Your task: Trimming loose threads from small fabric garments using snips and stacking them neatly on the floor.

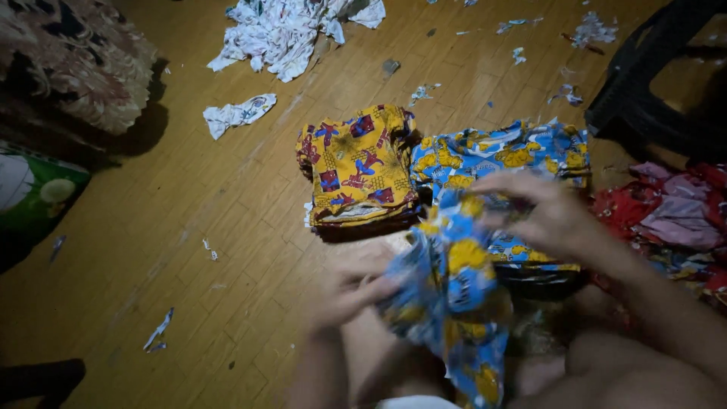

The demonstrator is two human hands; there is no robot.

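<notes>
Both my hands hold one blue cloth piece with yellow print (458,295) that hangs crumpled over my lap. My left hand (350,286) grips its lower left edge; the hand is blurred by motion. My right hand (547,213) pinches the upper right part of the same piece. Just behind it lies a stack of the same blue and yellow cloth (506,155) on the wooden floor. To the left of that stack sits a folded stack of yellow cloth with red and blue figures (357,167).
A heap of white printed cloth (286,30) and a small white scrap (238,113) lie further back. Red and pink fabric (670,212) is piled at the right. A black plastic chair (659,83) stands at the back right, a floral cushion (76,60) at the left.
</notes>
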